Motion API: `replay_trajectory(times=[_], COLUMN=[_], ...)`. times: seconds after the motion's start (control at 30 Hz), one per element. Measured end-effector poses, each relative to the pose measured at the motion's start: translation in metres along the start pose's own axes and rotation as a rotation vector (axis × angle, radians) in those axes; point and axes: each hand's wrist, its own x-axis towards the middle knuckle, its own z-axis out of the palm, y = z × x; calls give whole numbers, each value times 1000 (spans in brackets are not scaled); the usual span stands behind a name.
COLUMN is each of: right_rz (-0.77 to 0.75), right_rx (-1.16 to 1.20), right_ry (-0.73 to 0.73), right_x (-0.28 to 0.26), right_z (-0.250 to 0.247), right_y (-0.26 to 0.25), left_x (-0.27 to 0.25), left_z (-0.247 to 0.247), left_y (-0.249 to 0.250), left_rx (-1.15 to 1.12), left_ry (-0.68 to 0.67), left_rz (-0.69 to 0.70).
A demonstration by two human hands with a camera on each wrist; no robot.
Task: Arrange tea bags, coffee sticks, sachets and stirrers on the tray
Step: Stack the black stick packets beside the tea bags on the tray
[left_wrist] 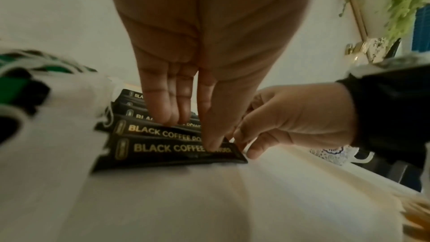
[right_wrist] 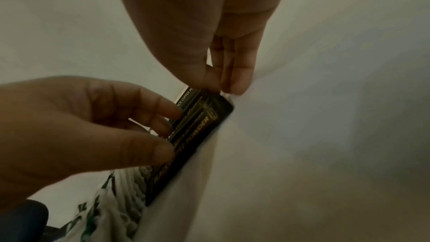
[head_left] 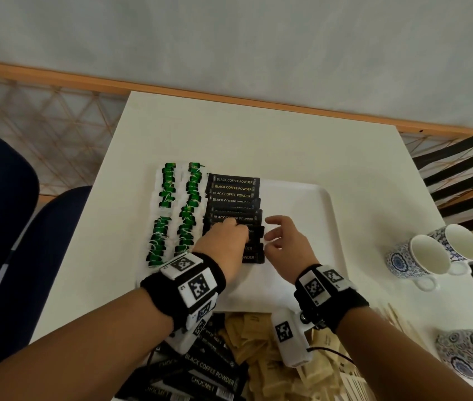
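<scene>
A white tray point(head_left: 301, 204) lies on the white table. Two columns of green-tagged tea bags point(head_left: 168, 209) fill its left side. Beside them runs a column of black coffee sticks point(head_left: 233, 188) marked "BLACK COFFEE POWDER". My left hand point(head_left: 229, 227) lies over the lower sticks and its straight fingers point(left_wrist: 163, 113) press on them. My right hand point(head_left: 270, 235) is at the sticks' right ends, and its fingertips point(right_wrist: 235, 86) touch the end of the nearest stick point(right_wrist: 197, 132). Neither hand grips anything. The left hand hides the middle of the lower sticks.
Near the table's front edge lie a loose pile of coffee sticks point(head_left: 206, 371), brown sachets point(head_left: 258, 342) and wooden stirrers point(head_left: 394, 316). Patterned mugs point(head_left: 426, 256) stand right of the tray. A blue chair point(head_left: 12, 227) stands to the left and a black chair point(head_left: 466, 175) to the right.
</scene>
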Motion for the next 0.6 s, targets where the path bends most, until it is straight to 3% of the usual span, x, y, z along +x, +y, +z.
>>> replay_trajectory(times=[0.17, 0.6], right_rz=[-14, -78], right_rx=[0, -107], right_ry=[-3, 5], right_x=[3, 17], right_z=[3, 5], right_y=[-1, -5], left_x=[2, 3], left_z=[4, 7], left_y=[1, -10], left_rx=[113, 61], left_ry=[-1, -8], left_rz=[-12, 5])
